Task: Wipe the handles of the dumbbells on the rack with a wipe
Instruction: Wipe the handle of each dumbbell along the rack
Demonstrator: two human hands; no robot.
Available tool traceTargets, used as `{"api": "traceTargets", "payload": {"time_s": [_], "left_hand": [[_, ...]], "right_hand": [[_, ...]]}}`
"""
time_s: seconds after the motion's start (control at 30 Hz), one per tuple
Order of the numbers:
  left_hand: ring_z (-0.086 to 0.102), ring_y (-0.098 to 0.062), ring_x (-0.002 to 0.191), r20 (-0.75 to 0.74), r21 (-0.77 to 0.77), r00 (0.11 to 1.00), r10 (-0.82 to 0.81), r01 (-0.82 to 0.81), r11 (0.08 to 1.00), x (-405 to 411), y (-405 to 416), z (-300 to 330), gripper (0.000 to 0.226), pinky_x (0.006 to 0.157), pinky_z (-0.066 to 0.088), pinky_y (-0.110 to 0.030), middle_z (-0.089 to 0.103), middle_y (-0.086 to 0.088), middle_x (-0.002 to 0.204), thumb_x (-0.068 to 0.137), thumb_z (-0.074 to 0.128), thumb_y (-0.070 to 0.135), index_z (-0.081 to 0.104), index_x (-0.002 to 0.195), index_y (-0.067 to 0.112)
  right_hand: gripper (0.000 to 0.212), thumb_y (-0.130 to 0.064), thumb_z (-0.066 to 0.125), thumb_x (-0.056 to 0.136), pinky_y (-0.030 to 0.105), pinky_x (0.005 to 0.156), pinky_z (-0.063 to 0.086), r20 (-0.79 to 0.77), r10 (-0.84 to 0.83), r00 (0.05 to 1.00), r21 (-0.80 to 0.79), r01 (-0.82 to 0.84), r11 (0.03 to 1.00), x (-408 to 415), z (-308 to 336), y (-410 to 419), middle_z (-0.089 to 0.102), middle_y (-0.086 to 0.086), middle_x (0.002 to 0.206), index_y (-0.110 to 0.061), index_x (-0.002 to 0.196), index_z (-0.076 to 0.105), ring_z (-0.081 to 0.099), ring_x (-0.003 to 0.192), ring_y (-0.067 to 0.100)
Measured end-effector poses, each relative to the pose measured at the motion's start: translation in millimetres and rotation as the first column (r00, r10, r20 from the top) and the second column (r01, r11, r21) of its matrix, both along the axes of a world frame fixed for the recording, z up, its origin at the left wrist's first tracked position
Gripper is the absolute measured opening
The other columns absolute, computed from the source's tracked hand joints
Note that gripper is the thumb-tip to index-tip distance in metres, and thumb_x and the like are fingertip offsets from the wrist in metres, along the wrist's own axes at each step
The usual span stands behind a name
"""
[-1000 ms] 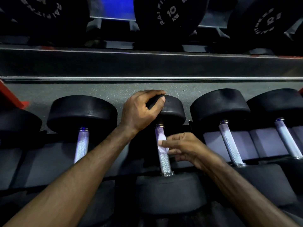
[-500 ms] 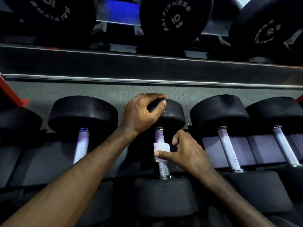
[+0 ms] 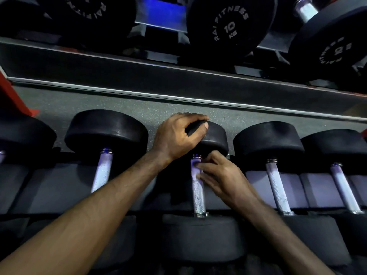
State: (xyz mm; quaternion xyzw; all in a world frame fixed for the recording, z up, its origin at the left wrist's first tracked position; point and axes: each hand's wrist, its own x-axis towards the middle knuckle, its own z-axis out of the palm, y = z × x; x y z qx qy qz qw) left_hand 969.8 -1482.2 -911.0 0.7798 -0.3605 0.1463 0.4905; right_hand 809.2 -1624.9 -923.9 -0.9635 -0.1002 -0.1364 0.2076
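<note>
The left hand [image 3: 176,135] grips the black rubber dumbbell head [image 3: 215,138] while the right hand [image 3: 220,175] apparently presses a barely visible wipe around the knurled steel handle [image 3: 198,193], which next needs a downward stroke.

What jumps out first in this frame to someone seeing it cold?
Two bare forearms converge on one round black rubber dumbbell at the centre of the lower rack row. The left hand grips its far head, while the right hand presses a pale wipe against the top of its knurled metal handle. Above, a black weight head marked 10 kg sits on the upper shelf.
</note>
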Motion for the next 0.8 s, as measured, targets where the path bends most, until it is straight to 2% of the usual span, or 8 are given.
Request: {"api": "traceTargets", "payload": {"time_s": [0.07, 0.2, 0.37, 0.5, 0.57, 0.63, 0.73, 0.8], "left_hand": [[0.07, -0.01, 0.115, 0.004, -0.006, 1.0, -0.003, 0.003, 1.0, 0.4, -0.4, -0.3, 0.043, 0.099, 0.057, -0.039, 0.078, 0.016, 0.121, 0.096, 0.057, 0.057, 0.08, 0.123, 0.035], [0.07, -0.01, 0.115, 0.001, -0.005, 1.0, 0.0, 0.0, 1.0, 0.7, 0.8, 0.0, 0.042, 0.099, 0.057, -0.04, 0.078, 0.016, 0.121, 0.095, 0.057, 0.057, 0.08, 0.123, 0.035], [0.07, -0.011, 0.115, 0.008, 0.005, 1.0, 0.001, -0.001, 1.0, 0.2, 0.8, 0.9, 0.043, 0.099, 0.057, -0.039, 0.079, 0.015, 0.12, 0.096, 0.056, 0.057, 0.08, 0.124, 0.035], [0.071, -0.011, 0.115, 0.002, 0.01, 1.0, 0.002, -0.002, 1.0, 1.0, -0.5, -0.9, 0.042, 0.099, 0.057, -0.039, 0.079, 0.016, 0.12, 0.096, 0.057, 0.057, 0.08, 0.123, 0.035], [0.071, -0.011, 0.114, 0.001, 0.005, 1.0, 0.01, -0.01, 1.0, 1.8, -0.3, -1.8, 0.041, 0.098, 0.057, -0.04, 0.079, 0.016, 0.119, 0.096, 0.058, 0.057, 0.08, 0.122, 0.035], [0.071, -0.01, 0.114, 0.003, 0.0, 1.0, 0.004, -0.004, 1.0, 1.7, -0.2, -1.3, 0.039, 0.098, 0.057, -0.041, 0.079, 0.016, 0.119, 0.096, 0.058, 0.056, 0.081, 0.122, 0.035], [0.071, -0.009, 0.114, 0.006, -0.003, 1.0, -0.005, 0.005, 1.0, 0.5, 0.5, 0.1, 0.038, 0.099, 0.057, -0.04, 0.079, 0.016, 0.119, 0.098, 0.059, 0.054, 0.08, 0.122, 0.035], [0.071, -0.009, 0.115, 0.012, -0.005, 1.0, -0.006, 0.006, 1.0, 0.1, 0.4, 0.7, 0.037, 0.1, 0.057, -0.039, 0.079, 0.016, 0.119, 0.098, 0.06, 0.053, 0.08, 0.123, 0.035]], "right_hand": [[0.016, -0.025, 0.062, 0.104, 0.043, 0.072, 0.054, 0.014, -0.002, 1.0, -0.008, 0.002, 1.0, 3.9, 1.7, 1.3, 0.05, -0.004, 0.109, -0.016, 0.113, 0.072, 0.061, 0.085, 0.016], [0.027, -0.02, 0.053, 0.102, 0.043, 0.068, 0.056, -0.05, 0.063, 0.997, -0.093, -0.068, 0.993, -16.8, 0.0, 3.9, 0.049, -0.007, 0.113, -0.025, 0.125, 0.066, 0.061, 0.09, 0.017], [0.032, -0.011, 0.065, 0.092, 0.044, 0.055, 0.055, 0.006, 0.043, 0.999, -0.226, -0.041, 0.973, 2.6, 9.3, 8.7, 0.048, -0.005, 0.108, -0.027, 0.12, 0.07, 0.061, 0.087, 0.021], [0.031, -0.008, 0.07, 0.091, 0.035, 0.065, 0.055, -0.125, 0.201, 0.972, -0.129, -0.217, 0.968, -10.6, 9.9, 2.4, 0.051, -0.008, 0.102, -0.027, 0.115, 0.076, 0.061, 0.085, 0.013], [0.024, -0.014, 0.072, 0.093, 0.018, 0.071, 0.048, -0.213, 0.298, 0.931, -0.035, -0.312, 0.949, -16.2, 11.6, -0.6, 0.051, -0.012, 0.097, -0.025, 0.113, 0.079, 0.057, 0.084, 0.0], [0.02, -0.02, 0.072, 0.094, 0.008, 0.074, 0.04, -0.199, 0.291, 0.936, 0.005, -0.296, 0.955, -8.5, 12.1, -4.7, 0.048, -0.019, 0.098, -0.024, 0.112, 0.081, 0.053, 0.084, -0.009], [0.018, -0.023, 0.072, 0.095, 0.008, 0.077, 0.039, -0.101, 0.227, 0.969, -0.013, -0.229, 0.973, 1.8, 9.5, -7.2, 0.042, -0.024, 0.102, -0.024, 0.111, 0.08, 0.048, 0.086, -0.013], [0.016, -0.023, 0.076, 0.093, 0.014, 0.075, 0.046, -0.141, 0.257, 0.956, 0.024, -0.256, 0.966, -5.0, 9.7, -5.4, 0.044, -0.023, 0.101, -0.024, 0.109, 0.08, 0.053, 0.085, -0.008]]}}
